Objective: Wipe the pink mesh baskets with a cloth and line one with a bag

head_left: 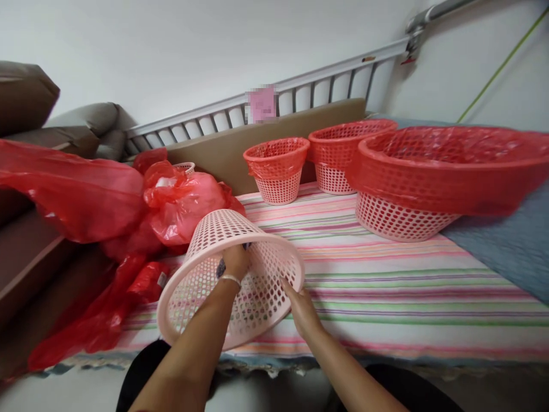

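A pale pink perforated plastic basket (231, 233) lies tipped on its side in front of me, its mouth facing me. Inside it, my left hand (235, 262) is closed around a dark, speckled cloth (220, 268), most of which the fingers hide. A light band circles that wrist. My right hand (302, 306) grips the basket's rim on the right side, thumb over the edge and the other fingers mostly out of sight behind it.
Red-lined pink baskets stand upright at the back, one (278, 186) in the middle and a larger one (403, 217) at right. Filled red plastic bags (193, 200) and a red roll (148, 281) lie left. Beneath is a striped sheet (369, 286); a metal railing (300, 86) runs behind.
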The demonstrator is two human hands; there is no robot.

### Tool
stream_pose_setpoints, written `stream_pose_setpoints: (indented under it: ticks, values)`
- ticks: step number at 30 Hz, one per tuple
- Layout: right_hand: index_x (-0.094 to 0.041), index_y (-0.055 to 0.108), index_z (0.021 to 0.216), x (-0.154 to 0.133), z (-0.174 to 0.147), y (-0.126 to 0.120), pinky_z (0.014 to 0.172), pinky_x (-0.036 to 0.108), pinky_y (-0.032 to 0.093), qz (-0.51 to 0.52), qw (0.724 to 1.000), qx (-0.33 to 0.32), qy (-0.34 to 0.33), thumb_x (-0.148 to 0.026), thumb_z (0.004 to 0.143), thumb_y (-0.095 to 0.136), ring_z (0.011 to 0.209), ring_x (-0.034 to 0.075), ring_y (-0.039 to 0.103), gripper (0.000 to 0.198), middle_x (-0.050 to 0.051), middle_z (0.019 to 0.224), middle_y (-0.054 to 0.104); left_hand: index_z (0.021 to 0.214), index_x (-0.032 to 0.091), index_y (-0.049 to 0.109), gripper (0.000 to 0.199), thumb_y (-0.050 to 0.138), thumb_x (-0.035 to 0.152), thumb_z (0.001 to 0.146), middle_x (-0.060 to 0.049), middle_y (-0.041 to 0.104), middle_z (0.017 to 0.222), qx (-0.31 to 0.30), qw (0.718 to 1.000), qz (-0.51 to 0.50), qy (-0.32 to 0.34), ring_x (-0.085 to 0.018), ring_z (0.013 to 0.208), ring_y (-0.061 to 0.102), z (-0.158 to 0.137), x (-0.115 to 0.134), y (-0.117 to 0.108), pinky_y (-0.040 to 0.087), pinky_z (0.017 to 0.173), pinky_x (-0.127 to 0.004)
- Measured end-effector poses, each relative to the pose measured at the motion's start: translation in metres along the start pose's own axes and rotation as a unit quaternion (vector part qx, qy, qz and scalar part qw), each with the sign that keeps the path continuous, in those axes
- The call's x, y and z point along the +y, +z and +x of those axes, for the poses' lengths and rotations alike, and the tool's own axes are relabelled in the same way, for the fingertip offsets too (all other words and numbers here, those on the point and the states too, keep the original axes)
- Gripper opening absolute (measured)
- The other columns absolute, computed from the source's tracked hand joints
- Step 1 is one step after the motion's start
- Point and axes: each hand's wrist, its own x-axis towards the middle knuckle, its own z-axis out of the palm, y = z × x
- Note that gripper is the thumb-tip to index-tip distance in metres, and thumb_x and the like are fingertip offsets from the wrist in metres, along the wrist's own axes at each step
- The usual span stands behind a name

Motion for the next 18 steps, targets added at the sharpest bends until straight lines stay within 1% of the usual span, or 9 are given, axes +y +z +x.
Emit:
stream_pose_setpoints:
  ticks: [2, 4, 7, 10, 13, 16, 18]
  values:
    - [-0.014, 0.065, 0.103, 0.001, 0.002, -0.001, 0.076, 0.035, 0.051, 0.015, 1.000, -0.001, -0.001, -0.050, 0.067, 0.070, 0.085, 0.026, 0.066, 0.051, 0.008, 0.090, 0.072, 0.112, 0.013, 0.058, 0.035, 0.048, 0.011, 0.079, -0.017, 0.061, 0.118, -0.034, 0.999, 0.002, 0.011, -0.030, 0.108, 0.056, 0.013, -0.006, 0.015, 0.043, 0.089, -0.038]
    - [-0.014, 0.064, 0.105, 0.004, 0.005, -0.001, 0.074, 0.035, 0.052, 0.028, 1.000, -0.002, 0.005, -0.051, 0.068, 0.070, 0.083, 0.025, 0.066, 0.053, 0.008, 0.090, 0.072, 0.113, 0.013, 0.058, 0.037, 0.051, 0.012, 0.077, -0.016, 0.061, 0.119, -0.061, 0.998, 0.004, 0.028, -0.028, 0.106, 0.058, 0.020, -0.011, 0.024, 0.044, 0.089, -0.036]
    - [-0.014, 0.063, 0.106, 0.008, 0.009, -0.003, 0.073, 0.035, 0.052, 0.031, 0.999, -0.001, 0.009, -0.052, 0.068, 0.069, 0.081, 0.025, 0.067, 0.054, 0.008, 0.089, 0.072, 0.113, 0.013, 0.059, 0.039, 0.053, 0.010, 0.075, -0.015, 0.063, 0.114, -0.087, 0.995, 0.003, 0.043, -0.027, 0.104, 0.060, 0.024, -0.017, 0.026, 0.044, 0.089, -0.032]
    - [-0.015, 0.064, 0.105, 0.010, 0.011, -0.003, 0.074, 0.033, 0.052, 0.023, 1.000, 0.016, 0.003, -0.053, 0.068, 0.069, 0.084, 0.025, 0.066, 0.054, 0.008, 0.090, 0.072, 0.111, 0.015, 0.060, 0.037, 0.052, 0.010, 0.075, -0.014, 0.066, 0.110, -0.098, 0.994, -0.005, 0.049, -0.025, 0.102, 0.061, 0.017, -0.016, 0.021, 0.045, 0.086, -0.030]
    - [-0.015, 0.064, 0.104, 0.009, 0.011, -0.002, 0.073, 0.033, 0.052, 0.024, 0.999, 0.024, 0.007, -0.053, 0.066, 0.070, 0.083, 0.025, 0.067, 0.054, 0.007, 0.088, 0.072, 0.110, 0.018, 0.060, 0.037, 0.052, 0.009, 0.075, -0.011, 0.067, 0.108, -0.099, 0.992, -0.019, 0.074, -0.024, 0.100, 0.061, -0.009, -0.010, 0.016, 0.045, 0.084, -0.029]
    - [-0.014, 0.065, 0.103, 0.007, 0.009, -0.001, 0.070, 0.034, 0.052, 0.016, 0.999, 0.025, 0.013, -0.053, 0.066, 0.070, 0.079, 0.025, 0.067, 0.054, 0.007, 0.084, 0.072, 0.106, 0.020, 0.062, 0.037, 0.051, 0.007, 0.073, -0.007, 0.066, 0.106, -0.104, 0.987, -0.039, 0.117, -0.021, 0.099, 0.059, -0.051, -0.003, 0.010, 0.043, 0.086, -0.027]
    - [-0.014, 0.065, 0.101, 0.005, 0.006, 0.001, 0.074, 0.034, 0.052, 0.014, 0.999, 0.034, 0.003, -0.052, 0.066, 0.071, 0.084, 0.025, 0.066, 0.052, 0.007, 0.088, 0.072, 0.100, 0.021, 0.064, 0.034, 0.052, 0.008, 0.071, -0.005, 0.066, 0.104, -0.115, 0.980, -0.057, 0.154, -0.020, 0.097, 0.058, -0.083, 0.001, 0.003, 0.043, 0.085, -0.027]
